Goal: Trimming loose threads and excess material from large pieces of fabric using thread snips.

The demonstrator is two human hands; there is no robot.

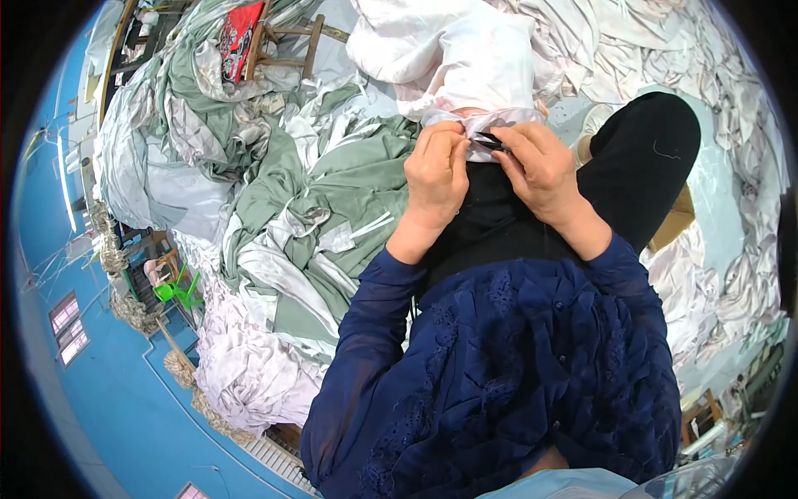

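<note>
A pale pinkish-white cloth [486, 62] drapes over my lap and runs away from me toward the far side. With fingertips pressed together, my left hand [437, 173] pinches the near edge of this cloth. My right hand [540, 166] is closed around small black thread snips [489, 141], whose dark pointed tips face the left hand's fingers. Both hands meet over the cloth's edge, just above my black trousers [499, 216]. What lies between the fingertips is too small to make out.
Green and white fabric [332, 191] is heaped at my left. More pale cloth [615, 41] spreads at the far right, and a bundled pile [249, 358] sits at the near left. A wooden stool [287, 46], a red patterned cloth [239, 41] and a cardboard box [675, 218] stand around.
</note>
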